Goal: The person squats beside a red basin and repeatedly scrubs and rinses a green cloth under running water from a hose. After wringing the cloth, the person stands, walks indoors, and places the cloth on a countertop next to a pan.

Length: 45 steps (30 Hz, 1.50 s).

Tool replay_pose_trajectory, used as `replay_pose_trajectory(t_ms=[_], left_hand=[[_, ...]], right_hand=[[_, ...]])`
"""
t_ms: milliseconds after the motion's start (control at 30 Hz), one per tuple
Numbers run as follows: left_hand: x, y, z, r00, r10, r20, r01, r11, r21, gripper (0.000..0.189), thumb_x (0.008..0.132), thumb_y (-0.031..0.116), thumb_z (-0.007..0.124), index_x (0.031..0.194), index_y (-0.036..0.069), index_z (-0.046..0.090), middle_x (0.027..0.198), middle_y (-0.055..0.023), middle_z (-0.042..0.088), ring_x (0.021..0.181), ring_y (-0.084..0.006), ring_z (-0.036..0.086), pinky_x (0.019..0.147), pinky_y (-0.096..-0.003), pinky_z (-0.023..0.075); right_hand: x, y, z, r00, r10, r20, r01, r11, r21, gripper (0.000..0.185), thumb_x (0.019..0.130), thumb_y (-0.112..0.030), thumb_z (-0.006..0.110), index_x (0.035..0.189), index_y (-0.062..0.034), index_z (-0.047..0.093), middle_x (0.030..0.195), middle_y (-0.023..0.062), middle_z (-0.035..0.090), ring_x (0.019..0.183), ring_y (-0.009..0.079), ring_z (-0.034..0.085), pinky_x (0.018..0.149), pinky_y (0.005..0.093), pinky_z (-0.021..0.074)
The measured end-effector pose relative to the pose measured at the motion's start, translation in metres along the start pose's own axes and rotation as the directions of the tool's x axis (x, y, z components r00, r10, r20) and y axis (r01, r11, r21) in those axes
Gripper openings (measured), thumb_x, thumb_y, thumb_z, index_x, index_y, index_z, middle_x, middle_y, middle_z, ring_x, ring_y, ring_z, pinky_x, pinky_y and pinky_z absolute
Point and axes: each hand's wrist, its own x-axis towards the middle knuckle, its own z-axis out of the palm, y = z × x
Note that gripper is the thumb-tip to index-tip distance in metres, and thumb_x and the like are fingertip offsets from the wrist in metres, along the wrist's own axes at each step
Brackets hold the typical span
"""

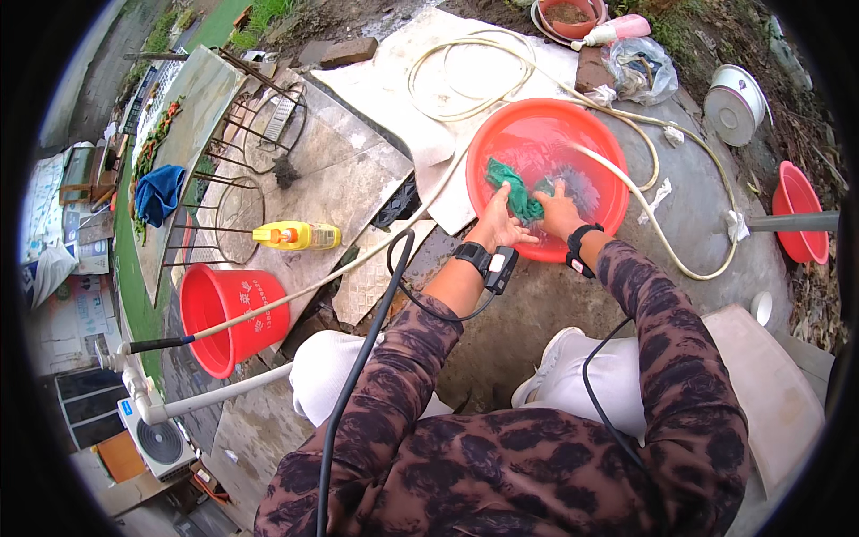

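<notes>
A wet green cloth (515, 190) is bunched at the near-left part of a large red plastic basin (480, 161) that holds water. My left hand (498, 221) has the cloth's near side between its thumb and its spread fingers. On the cloth's right end, my right hand (561, 213) grips with thumb and fingers, partly over the water. A pale hose (607, 161) reaches over the basin's right rim, and the water froths beside my right hand. Black straps with small devices are on both wrists.
A yellow detergent bottle (298, 235) lies on a slab at left, above a tipped red bucket (235, 312). A blue cloth (160, 194) hangs on an overturned table (194, 127). Hose coils (429, 74) lie behind the basin. A white bucket (733, 107) stands right. A black cable (366, 356) crosses my left arm.
</notes>
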Motion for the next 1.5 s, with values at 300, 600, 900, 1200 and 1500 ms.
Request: replay_pose_trajectory(t_ms=[300, 600, 900, 1200, 1500], left_hand=[[0.028, 0.014, 0.006, 0.970, 0.242, -0.030, -0.243, 0.968, -0.057, 0.058, 0.103, 0.059, 0.033, 0.124, 0.010, 0.057, 0.126, -0.0150, 0.062, 0.121, -0.0345, 0.056, 0.107, -0.0614, 0.0392], [0.039, 0.018, 0.005, 0.901, 0.435, -0.008, -0.435, 0.901, 0.000, 0.039, 0.109, 0.033, 0.036, 0.133, 0.008, 0.053, 0.132, -0.0142, 0.059, 0.122, -0.0283, 0.057, 0.105, -0.0486, 0.0456], [0.030, 0.027, -0.016, 0.913, 0.348, -0.214, -0.284, 0.916, 0.283, 0.036, 0.091, -0.004, 0.050, 0.120, 0.017, 0.050, 0.125, -0.0091, 0.058, 0.116, -0.0330, 0.057, 0.098, -0.0667, 0.0388], [0.023, 0.022, -0.015, 0.908, 0.393, -0.143, -0.328, 0.882, 0.338, 0.036, 0.091, -0.003, 0.047, 0.123, 0.012, 0.049, 0.132, -0.0107, 0.056, 0.125, -0.0327, 0.051, 0.109, -0.0641, 0.0285], [0.018, 0.019, -0.013, 0.876, 0.451, -0.171, -0.365, 0.852, 0.375, 0.041, 0.094, 0.001, 0.050, 0.134, 0.006, 0.042, 0.134, -0.0127, 0.054, 0.121, -0.0307, 0.054, 0.107, -0.0575, 0.0359]], right_hand=[[0.001, -0.041, -0.032, 0.990, -0.093, -0.108, 0.142, 0.734, 0.664, 0.033, 0.088, -0.037, 0.067, 0.093, -0.0040, 0.065, 0.085, 0.0192, 0.067, 0.082, 0.0370, 0.066, 0.076, 0.0474, 0.0500], [0.015, -0.024, -0.064, 0.963, 0.102, 0.248, -0.268, 0.333, 0.904, 0.054, 0.100, -0.047, 0.057, 0.133, -0.0063, 0.048, 0.126, 0.0150, 0.059, 0.117, 0.0271, 0.060, 0.087, 0.0485, 0.0542], [0.031, 0.048, -0.008, 0.921, 0.024, 0.388, -0.355, 0.460, 0.814, 0.032, 0.095, -0.021, 0.061, 0.121, -0.0035, 0.060, 0.097, 0.0095, 0.064, 0.101, 0.0222, 0.065, 0.082, 0.0491, 0.0557], [0.013, 0.046, -0.020, 0.993, 0.107, -0.044, -0.106, 0.994, 0.025, 0.038, 0.091, -0.018, 0.061, 0.128, -0.0085, 0.062, 0.150, 0.0186, 0.045, 0.134, 0.0386, 0.048, 0.107, 0.0574, 0.0394], [0.005, 0.024, -0.029, 0.985, -0.112, 0.133, 0.111, 0.994, 0.013, 0.050, 0.085, -0.011, 0.065, 0.133, -0.0193, 0.055, 0.138, 0.0127, 0.053, 0.129, 0.0339, 0.049, 0.096, 0.0560, 0.0477]])
